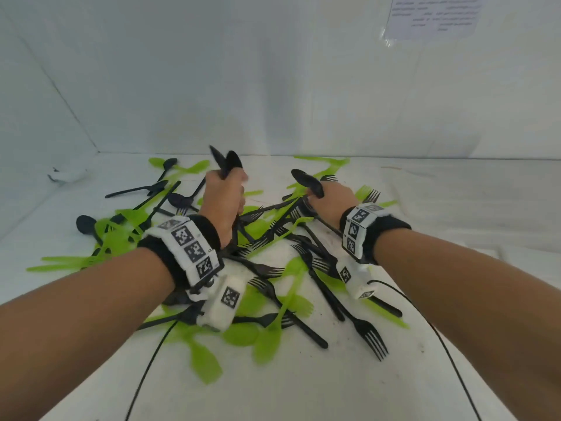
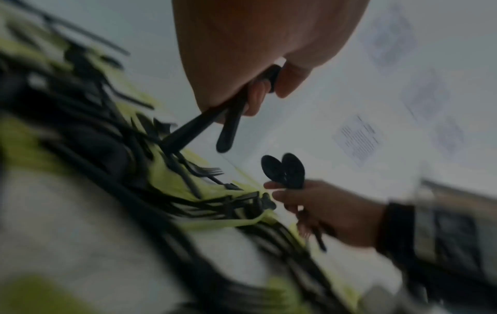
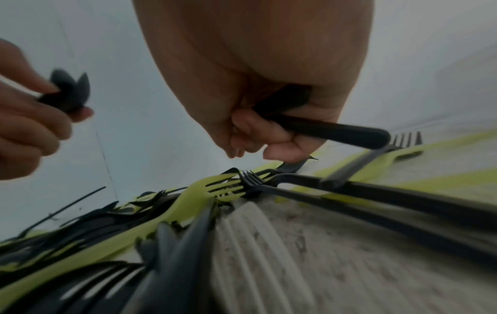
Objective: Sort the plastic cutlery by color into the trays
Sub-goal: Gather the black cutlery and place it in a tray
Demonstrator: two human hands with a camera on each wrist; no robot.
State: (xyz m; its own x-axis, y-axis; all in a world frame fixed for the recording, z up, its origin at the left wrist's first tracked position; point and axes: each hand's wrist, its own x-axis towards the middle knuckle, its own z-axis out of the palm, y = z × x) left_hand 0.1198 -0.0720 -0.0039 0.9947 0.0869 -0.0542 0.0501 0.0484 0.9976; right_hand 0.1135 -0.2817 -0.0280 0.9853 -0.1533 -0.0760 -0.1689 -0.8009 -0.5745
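White tabletop (image 1: 364,375) fills the lower frame, strewn at centre with mixed green plastic cutlery (image 1: 267,338) and black plastic cutlery (image 1: 368,332). Left hand (image 1: 223,202) and right hand (image 1: 332,197) each clench black plastic spoons (image 1: 233,161). No trays show; sorting looks barely begun. Upper-right wall notice (image 1: 434,15) is unreadable.

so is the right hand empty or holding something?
Holding. The right hand grips black spoons; the left wrist view shows two bowls above its fingers.
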